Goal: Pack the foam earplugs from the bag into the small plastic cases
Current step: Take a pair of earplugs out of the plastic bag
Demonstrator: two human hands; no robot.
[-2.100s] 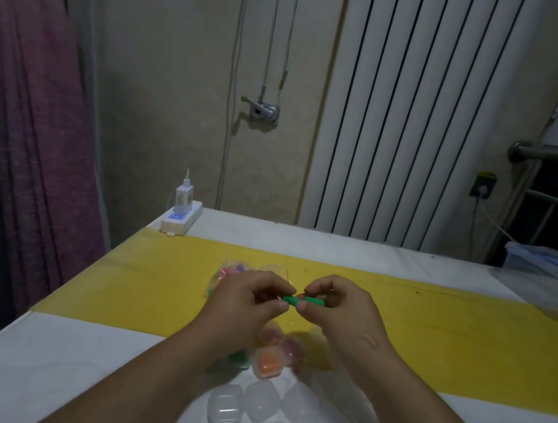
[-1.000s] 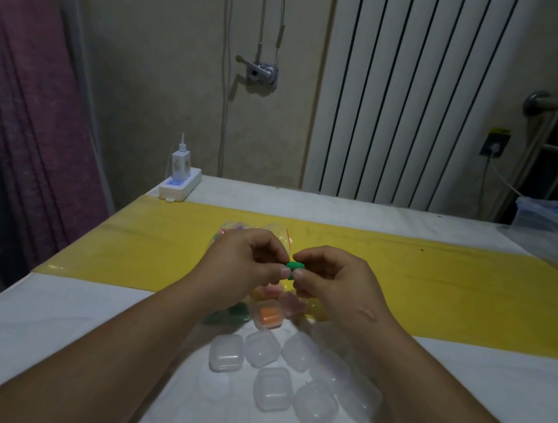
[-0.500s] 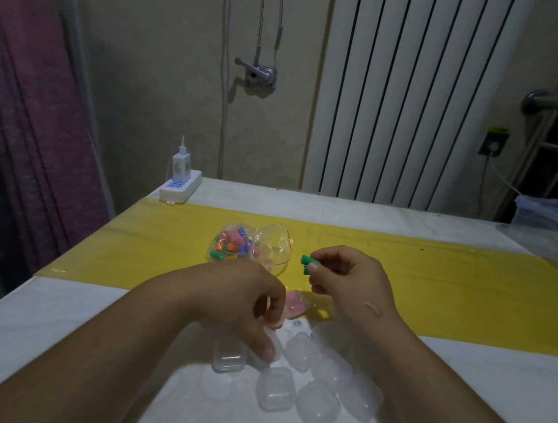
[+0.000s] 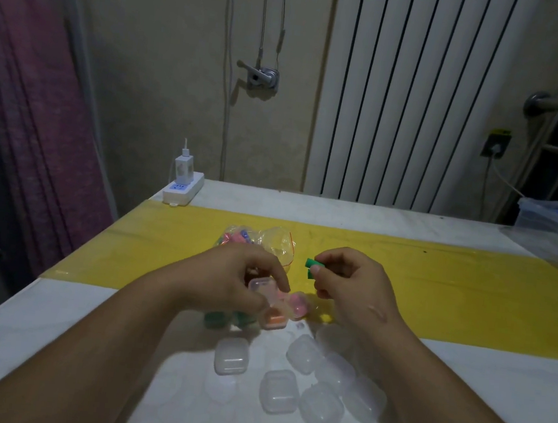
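Two green earplugs (image 4: 313, 265) are pinched in the right hand (image 4: 349, 284), thumb & fingers clamped on them, over the yellow strip (image 4: 469, 283). The left hand (image 4: 229, 282) grips one clear case (image 4: 260, 284) above the filled cases (image 4: 275, 317) — lid open or not, can't tell. The bag (image 4: 276, 243) lies just behind w/ more plugs. Step in hand, prob.: loading this pair. Next calls for the lid up, then the plugs pushed in — foam may spring back.
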